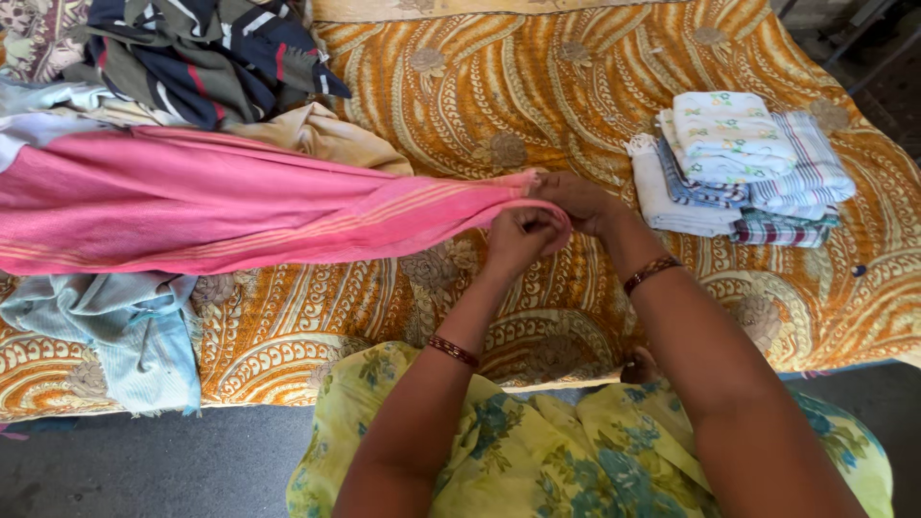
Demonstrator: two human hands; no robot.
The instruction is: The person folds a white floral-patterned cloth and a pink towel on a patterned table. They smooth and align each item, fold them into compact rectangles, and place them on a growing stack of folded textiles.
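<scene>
A long pink cloth [221, 206] with thin orange stripes stretches from the left edge across the bed to my hands. My left hand [518, 240] is closed on its gathered end near the middle of the bed. My right hand [576, 200] pinches the same end just beyond, fingers touching the left hand. Both wrists wear dark bangles. The cloth's far left part runs out of view.
An orange patterned bedspread [537, 86] covers the bed. A stack of folded cloths [739, 163] sits at the right. Unfolded clothes lie at the left: a dark striped garment [206, 53], a cream cloth [321, 134], a pale blue cloth [125, 331]. Grey floor [144, 470] lies below.
</scene>
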